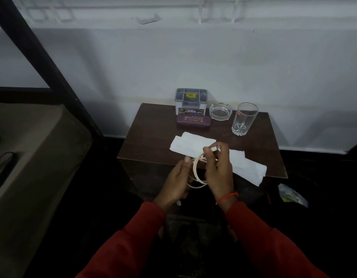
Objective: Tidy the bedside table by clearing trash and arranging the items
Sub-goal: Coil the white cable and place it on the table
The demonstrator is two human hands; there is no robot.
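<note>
Both hands hold a white cable (pixel 195 173) wound into a loop, just in front of the dark bedside table (pixel 145 145). My left hand (pixel 176 181) grips the loop's left side. My right hand (pixel 219 167) pinches the cable's plug end above the loop. On the table lie white tissue papers (pixel 191 144), one of which reaches over the front right edge. At the back stand a grey organizer box (pixel 191 101), a maroon spectacle case (pixel 193 121), a glass ashtray (pixel 220 111) and a drinking glass (pixel 245 118).
A bed with a dark frame (pixel 43 57) fills the left side. The white wall is right behind the table. A plastic bag (pixel 292 195) lies on the dark floor to the table's right.
</note>
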